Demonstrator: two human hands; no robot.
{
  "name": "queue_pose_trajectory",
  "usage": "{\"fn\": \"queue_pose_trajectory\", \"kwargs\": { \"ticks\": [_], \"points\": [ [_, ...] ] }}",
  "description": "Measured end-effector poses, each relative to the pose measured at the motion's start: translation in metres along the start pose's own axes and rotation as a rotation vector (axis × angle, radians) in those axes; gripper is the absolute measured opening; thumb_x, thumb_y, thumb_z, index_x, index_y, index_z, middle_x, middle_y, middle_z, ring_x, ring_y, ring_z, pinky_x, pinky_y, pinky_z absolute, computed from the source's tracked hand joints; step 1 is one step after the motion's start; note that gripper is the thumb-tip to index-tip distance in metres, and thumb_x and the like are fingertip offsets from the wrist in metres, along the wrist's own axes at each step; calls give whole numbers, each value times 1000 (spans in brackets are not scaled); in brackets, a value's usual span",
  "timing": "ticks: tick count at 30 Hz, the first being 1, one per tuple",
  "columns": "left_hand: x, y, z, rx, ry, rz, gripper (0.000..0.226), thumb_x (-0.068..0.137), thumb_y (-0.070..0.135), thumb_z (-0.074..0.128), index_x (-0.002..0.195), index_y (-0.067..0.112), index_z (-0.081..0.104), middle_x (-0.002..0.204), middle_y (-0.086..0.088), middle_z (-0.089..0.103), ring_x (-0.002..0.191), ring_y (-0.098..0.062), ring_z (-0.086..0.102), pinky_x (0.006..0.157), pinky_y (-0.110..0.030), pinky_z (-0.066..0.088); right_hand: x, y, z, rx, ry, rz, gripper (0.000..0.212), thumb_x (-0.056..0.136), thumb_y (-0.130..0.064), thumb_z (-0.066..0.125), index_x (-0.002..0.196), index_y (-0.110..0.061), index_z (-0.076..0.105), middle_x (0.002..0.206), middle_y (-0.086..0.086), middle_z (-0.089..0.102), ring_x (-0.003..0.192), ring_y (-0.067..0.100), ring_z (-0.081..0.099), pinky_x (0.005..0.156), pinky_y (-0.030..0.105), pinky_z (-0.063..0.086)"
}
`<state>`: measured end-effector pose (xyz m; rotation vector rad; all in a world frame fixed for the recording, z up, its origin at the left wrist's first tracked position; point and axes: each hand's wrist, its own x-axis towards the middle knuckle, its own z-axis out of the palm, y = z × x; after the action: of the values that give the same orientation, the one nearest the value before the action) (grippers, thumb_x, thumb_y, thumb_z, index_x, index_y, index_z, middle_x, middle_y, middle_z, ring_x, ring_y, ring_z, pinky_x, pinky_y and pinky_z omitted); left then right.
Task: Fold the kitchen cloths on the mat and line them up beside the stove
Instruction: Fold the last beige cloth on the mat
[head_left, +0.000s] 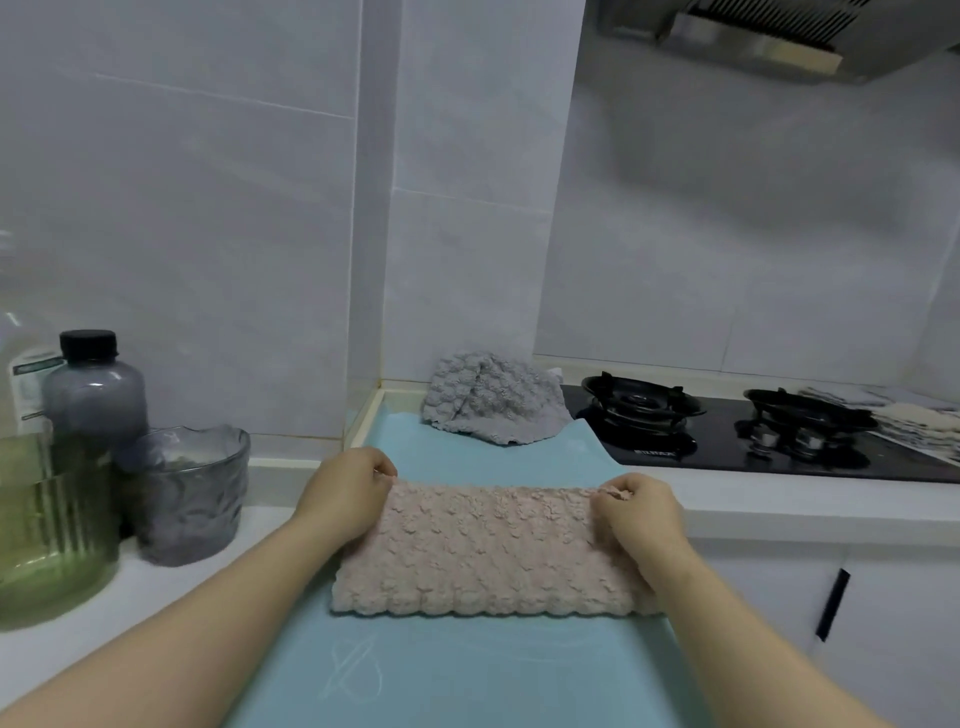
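White-tiled kitchen worktop (197, 561): pink cloth (488, 551) on blue mat (467, 670).
Left hand (345, 499) and right hand (641, 519) each pinch a far corner, fingers clenched on it; grey cloth (493, 402) crumpled beside stove (727, 426).

White counter (779, 506) along tiled wall, cabinet fronts below at right. Directly on counter: blue mat (467, 670), running from back edge to near edge; black stove (727, 447), just right of mat, its corner touching mat edge; green jar (47, 530), grey bottle (93, 395) and grey glass bowl (187, 493), grouped close together at left, apart from mat. On mat: pink cloth (488, 551) near middle; grey cloth (493, 405), bunched at far end, beside stove.
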<state>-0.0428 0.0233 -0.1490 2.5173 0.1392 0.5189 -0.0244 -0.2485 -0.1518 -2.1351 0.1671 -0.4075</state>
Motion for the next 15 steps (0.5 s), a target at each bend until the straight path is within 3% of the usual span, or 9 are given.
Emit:
{"fn": "queue_pose_trajectory", "kwargs": {
  "ticks": [3, 6, 9, 12, 15],
  "points": [
    [6, -12, 18, 148, -53, 53, 24, 94, 18, 45, 107, 18, 65, 112, -3, 64, 101, -21, 58, 80, -27, 44, 9, 9, 11, -124, -77, 13, 17, 83, -11, 54, 69, -19, 60, 52, -3, 64, 50, 19, 56, 56, 27, 48],
    [7, -18, 26, 216, -99, 98, 24, 94, 25, 44, 106, 21, 64, 110, -2, 62, 98, -19, 58, 81, -30, 48, 12, 21, 23, -301, -66, 3, 13, 86, -24, 54, 74, -26, 59, 78, -4, 67, 89, 25, 58, 75, 32, 48],
    [9, -18, 27, 249, -157, 129, 27, 96, 29, 40, 115, 23, 58, 112, -2, 60, 105, -20, 53, 87, -34, 48, 13, 21, 25, -440, -72, -15, 18, 90, -32, 48, 103, -34, 60, 109, -6, 63, 112, 25, 43, 84, 32, 37],
    [11, -16, 28, 336, -209, 131, 32, 98, 31, 35, 126, 24, 48, 119, -2, 57, 114, -22, 46, 91, -34, 45, 17, 20, 22, -510, -130, -4, 35, 91, -35, 44, 125, -33, 50, 120, -6, 61, 120, 26, 37, 90, 34, 34],
    [12, -14, 25, 349, -204, 113, 31, 96, 32, 40, 122, 23, 53, 119, -3, 56, 111, -21, 50, 88, -32, 46, 24, 28, 20, -525, -147, 36, 44, 87, -44, 48, 129, -30, 48, 120, -3, 62, 119, 26, 43, 95, 35, 39]
  ]
}}
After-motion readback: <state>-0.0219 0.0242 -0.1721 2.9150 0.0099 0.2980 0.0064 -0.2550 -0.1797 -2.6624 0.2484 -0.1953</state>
